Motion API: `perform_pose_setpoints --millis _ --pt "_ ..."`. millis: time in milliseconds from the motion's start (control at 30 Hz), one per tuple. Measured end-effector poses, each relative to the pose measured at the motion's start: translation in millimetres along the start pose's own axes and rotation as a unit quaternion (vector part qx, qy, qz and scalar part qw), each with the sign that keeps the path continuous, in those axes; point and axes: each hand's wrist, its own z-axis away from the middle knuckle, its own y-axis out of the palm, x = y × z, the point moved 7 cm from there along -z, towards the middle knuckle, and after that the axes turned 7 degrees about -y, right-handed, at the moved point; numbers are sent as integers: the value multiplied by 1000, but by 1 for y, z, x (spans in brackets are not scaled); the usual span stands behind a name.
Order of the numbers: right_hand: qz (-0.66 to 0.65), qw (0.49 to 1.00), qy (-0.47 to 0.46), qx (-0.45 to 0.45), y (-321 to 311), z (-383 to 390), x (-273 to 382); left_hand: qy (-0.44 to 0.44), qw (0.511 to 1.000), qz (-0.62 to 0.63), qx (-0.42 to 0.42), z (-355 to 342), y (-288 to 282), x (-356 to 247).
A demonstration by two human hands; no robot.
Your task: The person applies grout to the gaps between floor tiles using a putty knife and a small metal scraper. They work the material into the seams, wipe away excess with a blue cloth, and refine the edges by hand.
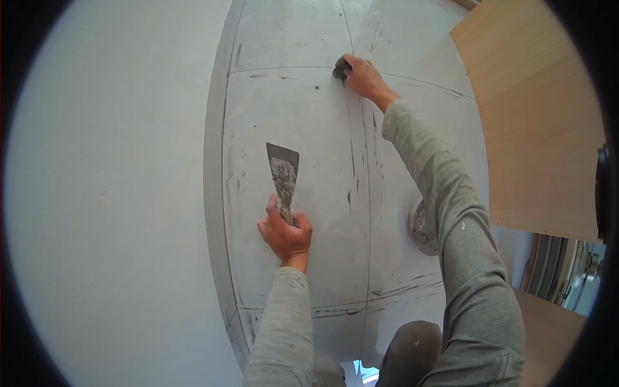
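My left hand (pixel 287 233) is closed around the handle of a putty knife (pixel 284 171), whose flat blade points away from me and carries dried grey smears. Farther off, my right hand (pixel 366 77) presses a dark, crumpled wad (pixel 340 68) against the floor, near where tile joints cross; it may be a rag or sponge, but I cannot tell. Under both hands lie large pale grey floor tiles (pixel 296 109). Dark streaks of what looks like grout run along their joints.
A white wall (pixel 116 193) rises on the left above a grey tile skirting (pixel 216 193). On the right stands a wooden panel (pixel 538 116). A round, stained container (pixel 422 227) sits beside my right forearm. My knee (pixel 412 351) shows at the lower edge.
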Motion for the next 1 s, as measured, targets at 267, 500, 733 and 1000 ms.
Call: perform_pose_setpoints --millis 267,500,733,1000 --pt "-78 992 -98 24 -6 281 94 -11 1000 -26 6 6 12 -1" --pt "-219 968 -9 122 -20 477 158 -35 999 -17 23 4 16 6" --pt "52 903 345 -252 -160 647 15 -18 1000 -3 -8 -4 1 -2" --pt "147 893 360 -228 -148 682 -17 158 978 -10 134 42 18 -26"
